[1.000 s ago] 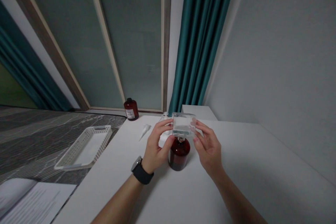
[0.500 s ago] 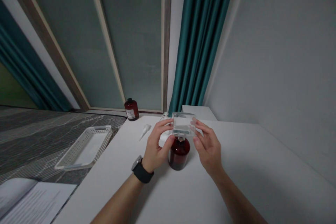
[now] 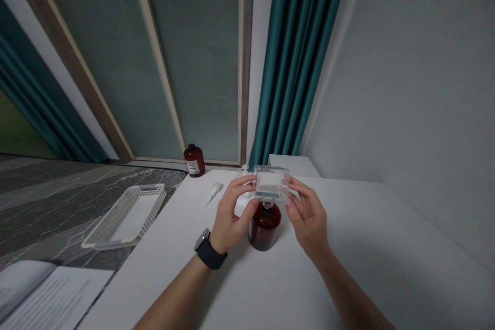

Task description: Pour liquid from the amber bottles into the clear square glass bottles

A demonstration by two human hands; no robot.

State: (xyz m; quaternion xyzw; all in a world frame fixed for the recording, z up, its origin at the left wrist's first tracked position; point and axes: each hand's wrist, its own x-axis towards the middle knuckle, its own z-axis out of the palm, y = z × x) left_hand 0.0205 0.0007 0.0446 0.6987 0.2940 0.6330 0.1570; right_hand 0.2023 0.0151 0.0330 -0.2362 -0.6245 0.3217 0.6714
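A clear, square glass bottle (image 3: 271, 181) is held upside down, its neck at the mouth of a dark red-brown bottle (image 3: 264, 227). Whether the two necks touch or fit together I cannot make out. My left hand (image 3: 235, 211) grips the left side of the glass bottle, thumb low near the brown bottle's shoulder. On the opposite side, the fingers of my right hand (image 3: 307, 211) press against the glass. The brown bottle stands upright on the white table (image 3: 247, 289). Behind my left fingers is a partly hidden clear object with a white top (image 3: 243, 169).
A second brown bottle (image 3: 194, 161) with a white label and black cap stands at the table's far left corner. A small white nozzle-like piece (image 3: 214, 194) lies nearby. Left of the table are a white perforated basket (image 3: 150, 216) and an open booklet (image 3: 58, 296).
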